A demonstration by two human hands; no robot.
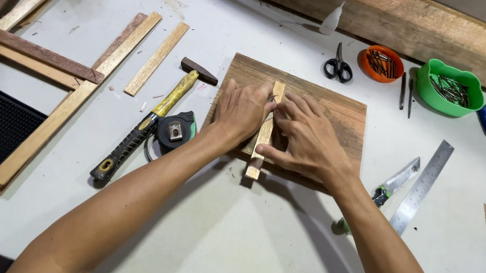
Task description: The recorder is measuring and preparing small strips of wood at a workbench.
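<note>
Two hands steady a thin wooden strip (264,134) on a brown board (337,109).
The left hand (241,110) and right hand (305,141) press flat against the strip's sides (fingers spread, not clenched) mid-worktop (226,249); a yellow-handled hammer (152,118) lies left.

The person's left hand (243,111) and right hand (309,141) are bare, both forearms unsleeved, with no rings, watch or gloves.

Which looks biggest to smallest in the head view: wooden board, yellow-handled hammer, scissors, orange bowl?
1. wooden board
2. yellow-handled hammer
3. scissors and orange bowl: look about alike, so not ranked.
</note>
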